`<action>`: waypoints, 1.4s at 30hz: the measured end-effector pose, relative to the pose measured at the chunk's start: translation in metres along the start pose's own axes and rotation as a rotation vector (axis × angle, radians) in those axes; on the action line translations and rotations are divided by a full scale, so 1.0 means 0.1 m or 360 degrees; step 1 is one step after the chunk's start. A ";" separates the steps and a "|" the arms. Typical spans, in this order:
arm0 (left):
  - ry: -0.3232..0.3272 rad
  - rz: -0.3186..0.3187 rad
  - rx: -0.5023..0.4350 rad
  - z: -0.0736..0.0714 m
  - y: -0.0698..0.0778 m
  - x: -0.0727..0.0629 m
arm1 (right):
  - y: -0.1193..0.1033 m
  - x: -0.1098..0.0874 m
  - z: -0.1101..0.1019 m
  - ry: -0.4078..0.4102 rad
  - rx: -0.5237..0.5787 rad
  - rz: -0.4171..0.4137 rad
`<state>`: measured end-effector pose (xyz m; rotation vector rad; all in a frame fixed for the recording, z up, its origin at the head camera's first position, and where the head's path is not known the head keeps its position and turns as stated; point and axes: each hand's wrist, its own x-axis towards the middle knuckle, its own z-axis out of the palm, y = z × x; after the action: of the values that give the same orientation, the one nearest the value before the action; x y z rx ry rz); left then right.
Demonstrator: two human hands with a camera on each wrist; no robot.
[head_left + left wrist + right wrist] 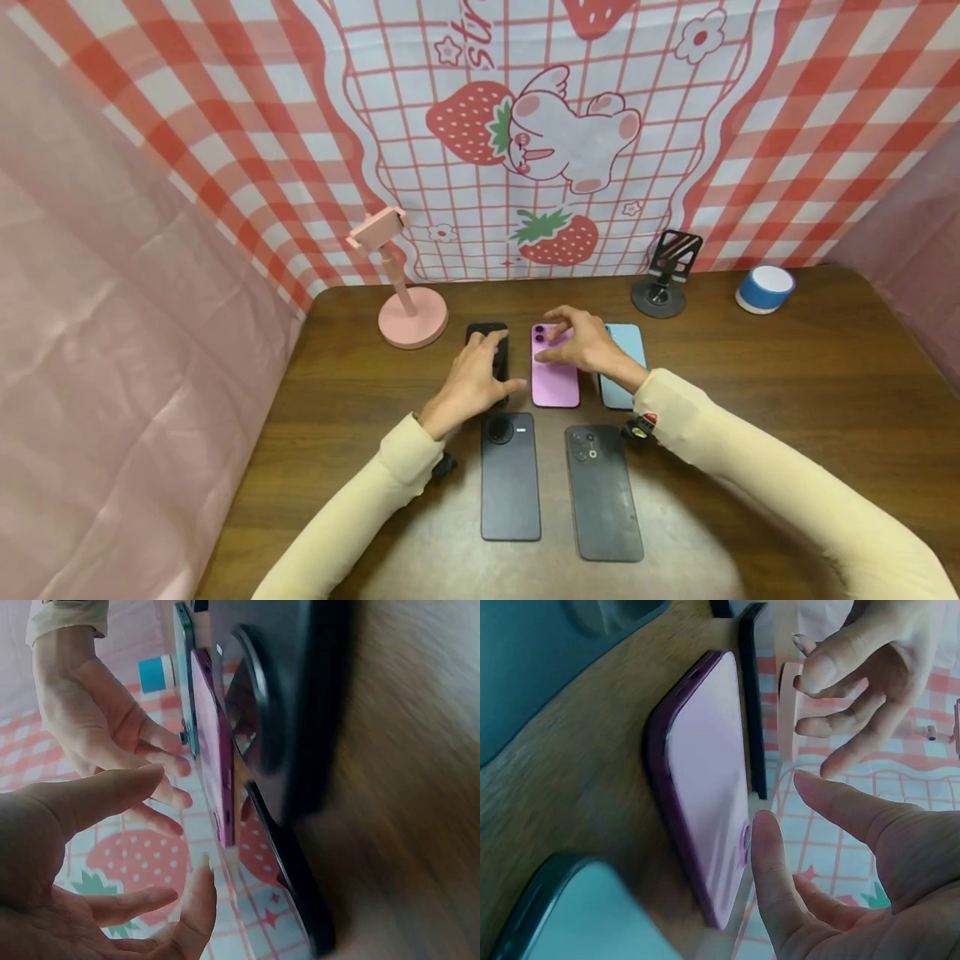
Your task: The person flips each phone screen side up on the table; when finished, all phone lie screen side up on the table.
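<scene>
My left hand (472,382) hovers over a black phone (501,365), thumb and fingers spread apart, holding nothing. Over the upper part of a pink phone (556,388) is my right hand (587,343), its thumb and fingers also apart. In the right wrist view the index fingertip is close to the camera end of the pink phone (709,757). A light blue phone (628,343) lies partly hidden beneath the right wrist. Nearer me lie a dark phone with a big round camera (510,492) and a grey phone (606,508), both backs up.
A pink phone stand (413,318) stands at the back left of the wooden table (337,400). At the back right are a black folding stand (658,297) and a blue-and-white cylinder (763,290). A strawberry-print cloth (465,200) hangs behind.
</scene>
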<state>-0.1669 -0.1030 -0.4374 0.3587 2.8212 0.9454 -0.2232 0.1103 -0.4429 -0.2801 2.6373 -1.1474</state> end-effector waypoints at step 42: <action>-0.0217 -0.0081 0.0541 0.55 0.69 0.18 | 0.27 0.04 -0.19 -0.0016 -0.0074 0.0061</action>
<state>-0.1607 -0.0132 -0.4402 0.3705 2.8428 0.4104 -0.2347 0.1404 -0.4515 -0.2421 2.6514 -1.0706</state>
